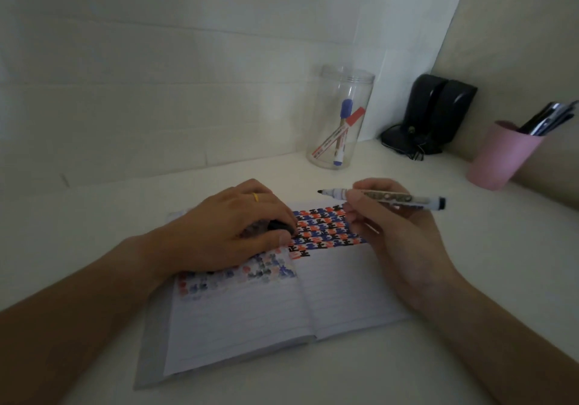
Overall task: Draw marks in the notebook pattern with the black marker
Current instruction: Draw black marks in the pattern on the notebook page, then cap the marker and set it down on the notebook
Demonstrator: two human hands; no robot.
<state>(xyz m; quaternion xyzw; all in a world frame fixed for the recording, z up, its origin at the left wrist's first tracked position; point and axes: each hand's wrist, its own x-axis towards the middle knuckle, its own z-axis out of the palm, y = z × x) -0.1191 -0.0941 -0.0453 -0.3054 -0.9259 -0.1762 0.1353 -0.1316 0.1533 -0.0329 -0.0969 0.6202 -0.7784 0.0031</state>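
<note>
An open lined notebook (pixel 338 288) lies on the white desk. Its right page carries rows of black, blue and red marks (pixel 326 226) along the top. My right hand (pixel 391 226) holds the uncapped black marker (pixel 385 197) level above the page, tip pointing left, clear of the paper. My left hand (pixel 232 226) rests palm down on the left page and closes on a small black object, probably the marker's cap (pixel 279 226). A yellow ring sits on one finger of the left hand.
A clear plastic jar (pixel 341 119) with a blue and a red marker stands behind the notebook. A black device (pixel 435 113) sits in the corner. A pink cup (pixel 501 157) of pens stands at the right. White walls close off the back.
</note>
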